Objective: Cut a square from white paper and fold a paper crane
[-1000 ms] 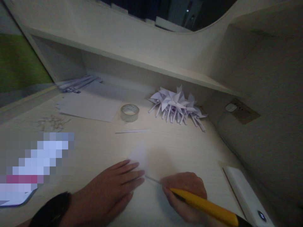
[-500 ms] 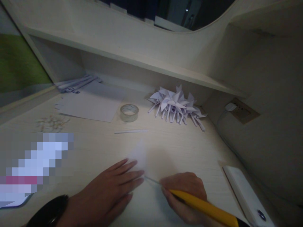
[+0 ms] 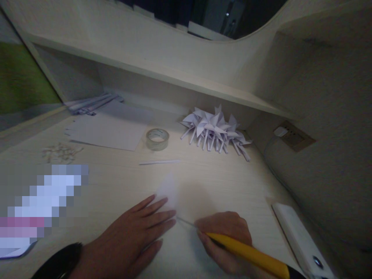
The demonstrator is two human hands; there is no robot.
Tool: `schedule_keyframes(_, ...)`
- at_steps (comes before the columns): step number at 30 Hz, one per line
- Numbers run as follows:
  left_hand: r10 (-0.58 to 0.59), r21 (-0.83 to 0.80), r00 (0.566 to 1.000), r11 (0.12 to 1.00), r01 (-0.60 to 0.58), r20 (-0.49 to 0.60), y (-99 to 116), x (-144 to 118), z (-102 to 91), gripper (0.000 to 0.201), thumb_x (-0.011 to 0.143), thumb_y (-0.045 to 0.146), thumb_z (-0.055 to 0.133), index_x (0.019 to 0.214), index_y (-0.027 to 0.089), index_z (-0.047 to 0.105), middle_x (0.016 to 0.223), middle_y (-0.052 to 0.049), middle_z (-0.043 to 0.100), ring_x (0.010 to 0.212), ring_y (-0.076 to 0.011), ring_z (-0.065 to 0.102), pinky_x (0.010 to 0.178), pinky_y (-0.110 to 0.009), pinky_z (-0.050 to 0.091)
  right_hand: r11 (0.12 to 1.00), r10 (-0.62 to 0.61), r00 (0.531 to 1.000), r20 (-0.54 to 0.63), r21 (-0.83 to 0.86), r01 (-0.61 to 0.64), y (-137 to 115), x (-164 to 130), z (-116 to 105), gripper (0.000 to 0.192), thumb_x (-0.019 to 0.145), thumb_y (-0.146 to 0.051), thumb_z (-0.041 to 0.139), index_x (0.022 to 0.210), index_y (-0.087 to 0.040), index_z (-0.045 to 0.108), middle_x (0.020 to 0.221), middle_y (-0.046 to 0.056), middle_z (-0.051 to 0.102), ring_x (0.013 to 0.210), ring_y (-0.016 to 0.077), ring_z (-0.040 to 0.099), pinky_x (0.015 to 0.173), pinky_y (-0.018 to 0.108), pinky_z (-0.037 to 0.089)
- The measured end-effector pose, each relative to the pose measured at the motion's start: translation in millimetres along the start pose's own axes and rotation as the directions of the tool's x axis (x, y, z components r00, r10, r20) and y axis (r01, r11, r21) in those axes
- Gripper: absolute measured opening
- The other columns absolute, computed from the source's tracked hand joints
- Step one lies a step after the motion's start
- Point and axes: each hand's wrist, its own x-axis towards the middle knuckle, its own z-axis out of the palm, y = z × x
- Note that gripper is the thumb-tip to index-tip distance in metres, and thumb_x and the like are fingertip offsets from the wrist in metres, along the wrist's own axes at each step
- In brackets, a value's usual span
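My left hand [image 3: 145,226] lies flat with its fingers stretched out, pressing a small white paper piece [image 3: 168,188] against the desk. Closed in a grip, my right hand [image 3: 225,232] holds a yellow-handled tool with a thin metal shaft [image 3: 247,250]. The shaft points left, and its tip is at the paper's edge by my left fingertips; whether it pierces the paper I cannot tell. Beyond the paper lies a thin white paper stick [image 3: 159,162], and behind that a roll of clear tape [image 3: 157,140].
Several white paper pinwheels [image 3: 212,126] are piled at the back right. White sheets [image 3: 112,126], rolled paper sticks [image 3: 97,104] and small cotton-swab-like pieces [image 3: 61,154] lie at left. A blurred-out phone-like object [image 3: 43,211] is near left; a white case [image 3: 299,236] at right.
The view has shifted very slightly. Both hands, the paper and the tool keep the same places relative to each other.
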Motion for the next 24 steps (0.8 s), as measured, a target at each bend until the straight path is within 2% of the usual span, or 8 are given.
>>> schedule_keyframes(12,-0.020,-0.059,1.000,0.998,0.019,-0.008,0.3,0.7,-0.5,0.048,0.091,0.024,0.047,0.138,0.031,0.039,0.139,0.004,0.047,0.132,-0.0188,0.036,0.113,-0.039,0.025,0.998,-0.059,0.998,-0.004,0.013,0.059,-0.6,1.5,-1.4,0.015,0.084,-0.021,0.058,0.086,-0.026,0.071,0.077,-0.003,0.074,0.070,0.0141,0.071,0.070,0.020,0.060)
schedule_keyframes(19,-0.027,-0.094,0.999,0.995,0.026,-0.018,2.0,4.2,-2.2,0.049,0.090,0.023,0.049,0.137,0.030,0.039,0.138,0.003,0.049,0.132,-0.0206,0.037,0.112,-0.041,0.027,0.993,-0.093,0.995,0.028,0.078,0.091,2.1,5.8,-3.7,0.012,0.083,-0.021,0.059,0.085,-0.025,0.070,0.077,-0.003,0.074,0.071,0.0139,0.071,0.070,0.019,0.060)
schedule_keyframes(24,-0.023,-0.092,1.000,0.996,0.021,-0.016,3.5,3.8,-4.1,0.051,0.089,0.020,0.048,0.137,0.030,0.039,0.138,0.003,0.049,0.133,-0.0214,0.035,0.111,-0.043,0.028,0.994,-0.060,0.998,0.028,0.092,0.057,4.0,1.6,-1.6,0.017,0.083,-0.022,0.058,0.092,-0.029,0.070,0.080,-0.003,0.074,0.074,0.0160,0.072,0.071,0.020,0.061)
